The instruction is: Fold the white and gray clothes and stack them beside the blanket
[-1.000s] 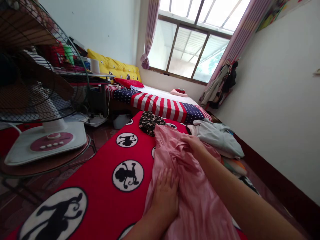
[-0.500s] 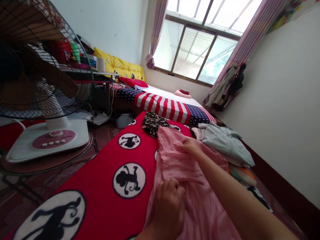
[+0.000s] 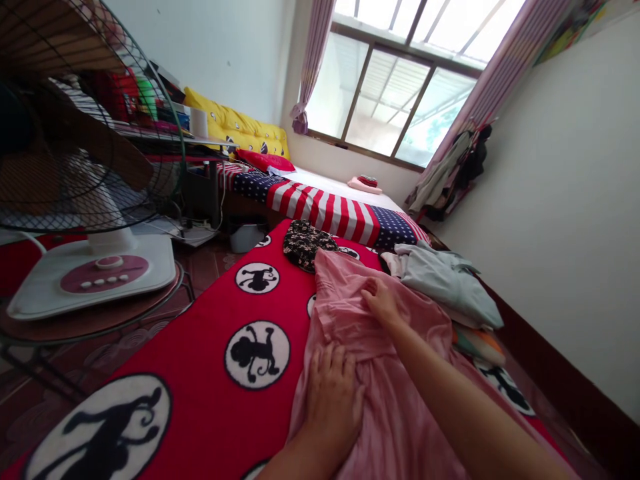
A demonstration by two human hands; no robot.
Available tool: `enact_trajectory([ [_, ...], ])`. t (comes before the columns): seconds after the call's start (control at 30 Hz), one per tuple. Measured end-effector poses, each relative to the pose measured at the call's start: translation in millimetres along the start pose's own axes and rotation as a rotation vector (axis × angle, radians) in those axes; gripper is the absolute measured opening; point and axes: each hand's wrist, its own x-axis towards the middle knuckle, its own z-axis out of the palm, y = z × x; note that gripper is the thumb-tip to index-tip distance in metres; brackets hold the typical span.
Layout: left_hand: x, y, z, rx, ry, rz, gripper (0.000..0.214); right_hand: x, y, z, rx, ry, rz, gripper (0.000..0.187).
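A pink dress (image 3: pixel 390 413) lies spread over a red blanket with white round monkey prints (image 3: pixel 190 347). My left hand (image 3: pixel 333 403) presses flat on the dress's lower part, its fingers apart. Higher up, my right hand (image 3: pixel 381 301) pinches a fold near the gathered waist. A dark floral cloth (image 3: pixel 303 244) lies just beyond the dress's top edge. To the right of my right hand sits a crumpled pale grey-blue garment (image 3: pixel 443 283), apart from my hand.
An electric fan (image 3: pixel 90 280) with a white base stands on the left, beside a shelf of mixed items (image 3: pixel 135 113). Ahead lies a bed with a stars-and-stripes cover (image 3: pixel 320 213). A white wall (image 3: pixel 560 200) runs along the right, and a bright window (image 3: pixel 390 93) is at the back.
My left hand has opened from a curled position and now lies flat on the dress. My right hand has stayed near the same fold, and the view has shifted slightly.
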Motion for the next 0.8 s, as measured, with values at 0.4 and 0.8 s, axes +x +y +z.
enact_trajectory([
  [0.4, 1, 1, -5.3, 0.058, 0.051, 0.057, 0.035, -144, 106, -155, -0.444, 0.233, 0.148, 0.065],
  [0.8, 27, -38, -35.1, -0.023, 0.305, -0.215, 0.049, -267, 64, -126, -0.371, 0.037, 0.172, 0.053],
])
